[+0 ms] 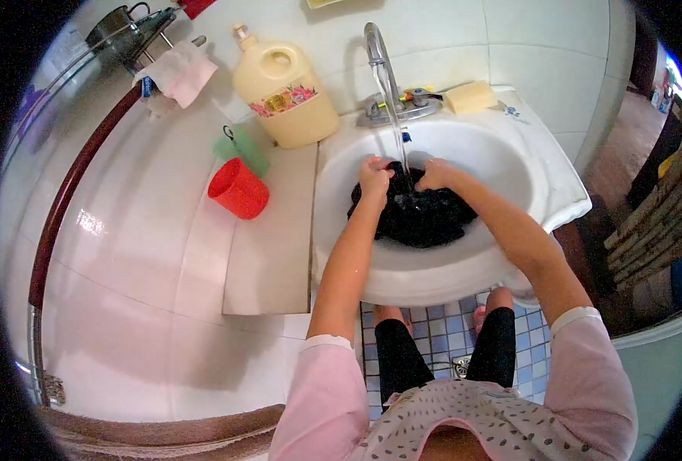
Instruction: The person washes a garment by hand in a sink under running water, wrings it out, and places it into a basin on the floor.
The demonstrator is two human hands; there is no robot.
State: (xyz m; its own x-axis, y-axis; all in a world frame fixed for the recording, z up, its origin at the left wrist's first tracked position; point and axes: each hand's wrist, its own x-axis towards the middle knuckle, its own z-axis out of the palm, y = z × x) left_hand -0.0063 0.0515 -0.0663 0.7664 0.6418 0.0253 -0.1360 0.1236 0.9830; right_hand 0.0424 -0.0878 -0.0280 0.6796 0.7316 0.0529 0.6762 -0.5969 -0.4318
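A black cloth point(421, 217) lies bunched in the white sink basin point(502, 165), under water running from the chrome faucet point(375, 46). My left hand point(375, 178) is closed on the cloth's upper left edge, just left of the stream. On the other side of the water, my right hand point(438, 175) grips the cloth's upper right part, its fingers curled into the fabric. The underside of the cloth and the drain are hidden.
Left of the sink, a ledge point(268, 269) bears a large cream jug point(287, 92), a red cup point(238, 189) and a green container point(242, 150). A yellow sponge point(470, 97) sits behind the basin. A dark red rail point(68, 188) runs along the left wall.
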